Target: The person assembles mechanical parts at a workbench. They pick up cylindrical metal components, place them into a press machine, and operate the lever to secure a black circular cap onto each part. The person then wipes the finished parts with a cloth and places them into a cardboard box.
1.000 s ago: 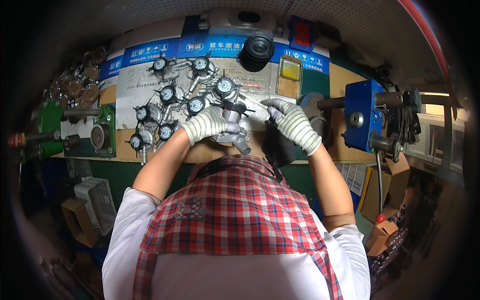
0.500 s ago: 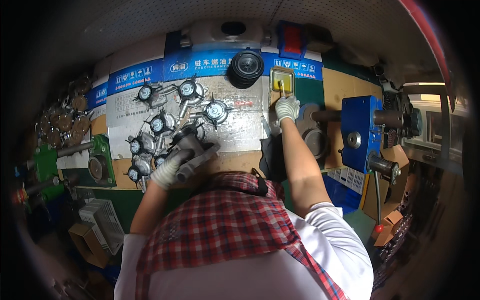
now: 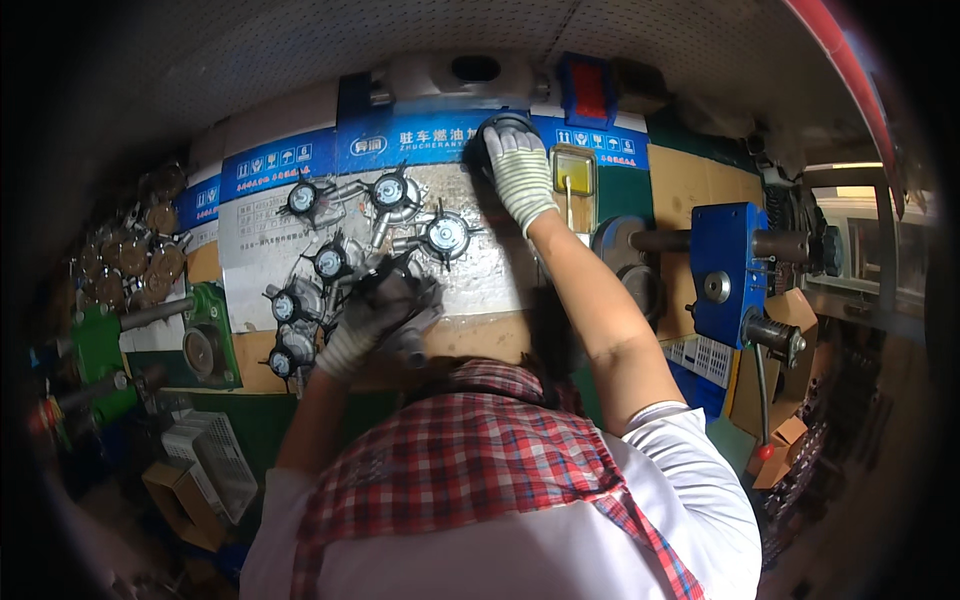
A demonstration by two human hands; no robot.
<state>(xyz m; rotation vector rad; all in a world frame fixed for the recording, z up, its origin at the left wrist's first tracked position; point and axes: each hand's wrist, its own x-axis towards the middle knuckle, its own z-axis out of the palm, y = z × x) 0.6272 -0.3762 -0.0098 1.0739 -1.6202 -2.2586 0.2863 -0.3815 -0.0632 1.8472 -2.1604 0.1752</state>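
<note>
Hand positions: metal housing (image 3: 428, 303) in left hand (image 3: 358, 328), right hand (image 3: 520, 168) at black stack (image 3: 480, 152)

The left hand supports the metal housing above the near edge of the cardboard sheet (image 3: 490, 285), which covers the middle of the desk (image 3: 622, 192). Its fingers are wrapped around the housing from the left and below. The pipe stub (image 3: 408, 350) of the housing points toward the person's body, angled slightly left. A dark part (image 3: 385, 283) sits at the far left side of the housing. This area is shadowed and blurred, so the long axis appears to run obliquely from far to near, but the exact tilt cannot be confirmed.

The right arm extends forward to the far part of the sheet. The fingers of the right hand lie over the top of the black stack, a column of round parts; whether they grip a part cannot be told.

Just right of the right hand stands a tray (image 3: 575, 149) containing yellow liquid (image 3: 573, 180). A brush (image 3: 569, 208) rests in it, handle toward the person. Several round-faced assemblies (image 3: 390, 190) lie left of centre. A blue press (image 3: 728, 245) stands at the right and a green press (image 3: 207, 335) at the left.
</note>
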